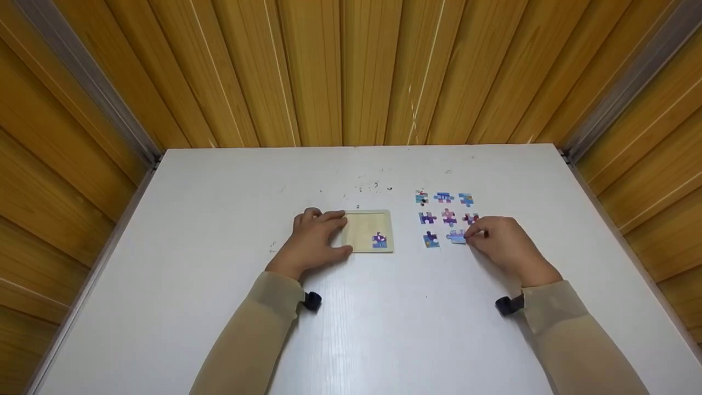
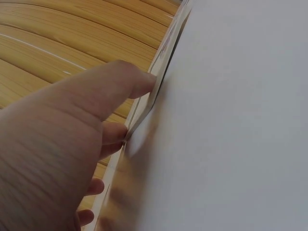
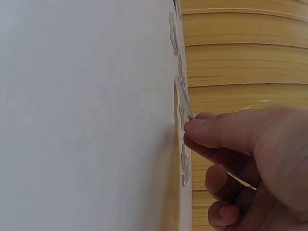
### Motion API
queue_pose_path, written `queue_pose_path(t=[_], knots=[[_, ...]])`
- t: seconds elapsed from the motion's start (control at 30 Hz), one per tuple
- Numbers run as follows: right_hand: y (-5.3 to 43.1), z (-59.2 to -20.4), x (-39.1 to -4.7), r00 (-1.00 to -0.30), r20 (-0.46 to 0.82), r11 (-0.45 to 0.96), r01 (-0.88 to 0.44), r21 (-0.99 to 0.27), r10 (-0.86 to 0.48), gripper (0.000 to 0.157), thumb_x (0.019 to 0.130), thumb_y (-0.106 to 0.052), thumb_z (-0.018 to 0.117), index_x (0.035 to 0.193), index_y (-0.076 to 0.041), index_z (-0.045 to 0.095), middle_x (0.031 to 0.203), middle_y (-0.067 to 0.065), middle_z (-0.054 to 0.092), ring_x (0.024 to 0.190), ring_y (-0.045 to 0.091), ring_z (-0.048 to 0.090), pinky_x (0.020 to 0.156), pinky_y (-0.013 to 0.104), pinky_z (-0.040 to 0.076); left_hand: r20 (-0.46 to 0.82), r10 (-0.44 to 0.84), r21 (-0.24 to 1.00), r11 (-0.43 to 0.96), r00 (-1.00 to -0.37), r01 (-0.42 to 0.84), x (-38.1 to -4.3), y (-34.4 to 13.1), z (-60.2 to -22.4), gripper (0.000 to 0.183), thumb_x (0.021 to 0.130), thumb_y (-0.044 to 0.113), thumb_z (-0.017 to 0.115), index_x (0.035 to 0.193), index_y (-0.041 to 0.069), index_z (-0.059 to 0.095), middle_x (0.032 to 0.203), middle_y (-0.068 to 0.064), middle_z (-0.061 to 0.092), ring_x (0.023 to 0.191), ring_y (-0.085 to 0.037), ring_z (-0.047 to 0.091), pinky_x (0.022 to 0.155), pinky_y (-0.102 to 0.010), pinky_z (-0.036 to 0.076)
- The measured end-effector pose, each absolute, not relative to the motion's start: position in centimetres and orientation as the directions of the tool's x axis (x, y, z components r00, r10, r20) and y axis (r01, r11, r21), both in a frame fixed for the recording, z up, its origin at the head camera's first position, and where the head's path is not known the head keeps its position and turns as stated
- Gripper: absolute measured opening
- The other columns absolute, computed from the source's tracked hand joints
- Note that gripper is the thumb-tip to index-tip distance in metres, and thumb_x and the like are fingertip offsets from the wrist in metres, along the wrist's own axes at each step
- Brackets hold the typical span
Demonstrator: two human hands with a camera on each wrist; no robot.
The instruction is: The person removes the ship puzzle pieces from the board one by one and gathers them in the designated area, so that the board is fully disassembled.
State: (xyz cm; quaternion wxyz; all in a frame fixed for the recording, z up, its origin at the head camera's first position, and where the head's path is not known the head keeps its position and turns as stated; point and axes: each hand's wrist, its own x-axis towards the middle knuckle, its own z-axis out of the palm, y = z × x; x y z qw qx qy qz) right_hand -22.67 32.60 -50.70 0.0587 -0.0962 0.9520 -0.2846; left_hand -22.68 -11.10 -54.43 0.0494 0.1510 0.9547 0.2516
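Observation:
A square wooden puzzle tray (image 1: 364, 227) lies on the white table, with one purple-and-blue puzzle piece (image 1: 379, 240) in its lower right corner. My left hand (image 1: 312, 241) grips the tray's left side, thumb at the near corner and fingers at the far one; the left wrist view shows the thumb against the tray's edge (image 2: 166, 62). To the right, my right hand (image 1: 507, 247) pinches a light-blue puzzle piece (image 1: 456, 236) by its right end. In the right wrist view that piece (image 3: 183, 95) is tilted, its held end raised off the table.
Several loose puzzle pieces (image 1: 448, 216) lie in rough rows right of the tray, just beyond and beside the right hand. Dark specks (image 1: 375, 185) mark the white table (image 1: 384, 318) behind the tray. Wood-patterned panels (image 1: 362, 71) enclose the back and sides.

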Motion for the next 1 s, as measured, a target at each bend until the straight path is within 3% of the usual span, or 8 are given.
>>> queue_pose_path(t=[0.4, 0.83, 1.0], knots=[[32.47, -50.83, -22.72, -0.971, -0.053, 0.831, -0.173, -0.528, -0.235, 0.016, 0.106, -0.005, 0.074, 0.11, -0.011, 0.089, 0.134, 0.022, 0.081, 0.139, 0.05, 0.069, 0.118, 0.07, 0.053, -0.014, 0.317, 0.5, 0.824, -0.948, 0.268, -22.62, -11.13, -54.36, 0.076, 0.097, 0.057, 0.078, 0.163, 0.022, 0.064, 0.177, 0.009, 0.052, 0.159, -0.036, 0.039, 0.133, -0.06, 0.029], [32.65, -51.0, -22.94, -0.968, -0.025, 0.835, -0.204, -0.511, -0.251, 0.014, 0.105, -0.006, 0.074, 0.107, -0.01, 0.088, 0.136, 0.022, 0.08, 0.138, 0.049, 0.07, 0.118, 0.068, 0.053, -0.008, 0.317, 0.487, 0.83, -0.948, 0.273, -22.65, -11.1, -54.42, 0.076, 0.097, 0.057, 0.078, 0.163, 0.021, 0.064, 0.177, 0.008, 0.052, 0.157, -0.035, 0.039, 0.133, -0.059, 0.029], [32.35, -50.61, -22.79, -0.972, -0.054, 0.834, -0.166, -0.526, -0.227, 0.014, 0.107, -0.01, 0.073, 0.111, -0.011, 0.087, 0.146, 0.022, 0.076, 0.134, 0.046, 0.07, 0.115, 0.067, 0.054, -0.012, 0.312, 0.486, 0.832, -0.95, 0.267, -22.64, -11.06, -54.39, 0.077, 0.096, 0.057, 0.079, 0.163, 0.022, 0.064, 0.177, 0.008, 0.052, 0.158, -0.035, 0.039, 0.133, -0.059, 0.03]])
